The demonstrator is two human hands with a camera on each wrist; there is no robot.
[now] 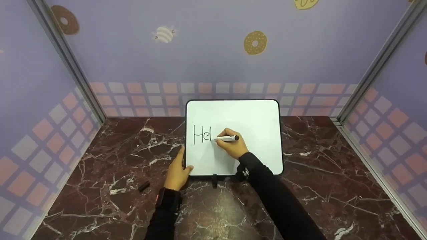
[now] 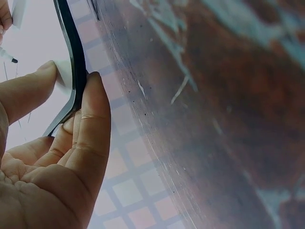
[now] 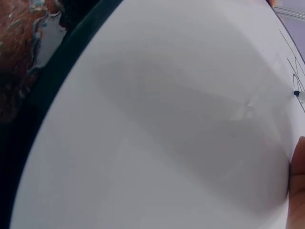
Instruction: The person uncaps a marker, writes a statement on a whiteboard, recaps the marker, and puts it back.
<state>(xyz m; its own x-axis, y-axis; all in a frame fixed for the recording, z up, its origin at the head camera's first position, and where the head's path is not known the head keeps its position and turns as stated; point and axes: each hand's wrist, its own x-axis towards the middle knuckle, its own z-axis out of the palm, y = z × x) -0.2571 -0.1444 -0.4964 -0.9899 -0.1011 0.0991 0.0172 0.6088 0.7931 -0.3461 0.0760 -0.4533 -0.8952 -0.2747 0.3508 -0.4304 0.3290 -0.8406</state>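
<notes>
The person's black fabric sleeves came in from the near edge, with dark bands at both wrists. The left hand grasped the lower left edge of the whiteboard; the left wrist view showed its thumb against the white face and its fingers around the outer rim. On the table near that wrist lay a short, dark cylindrical cap.

A small black piece stuck out from the middle of the board's lower edge. The board was a smooth, faintly glossy rectangle with rounded corners and a thin black frame; how steeply it sloped could not be told. The right hand pinched a slim white marker with a black end, its dark tip at the board's face. Beside the tip, thin black lettering read "Hel" on the left half, and the arm's soft grey shadow fell below.

The table was polished, dark red-brown and marble-patterned, with jagged pale veins and a blurred reflection near the person. Behind it rose a lavender wall with rows of pink and whitish squares along its foot, a speckled doughnut and a striped sweet above. Grey metal strips lined the corners, where similarly patterned side walls met it.
</notes>
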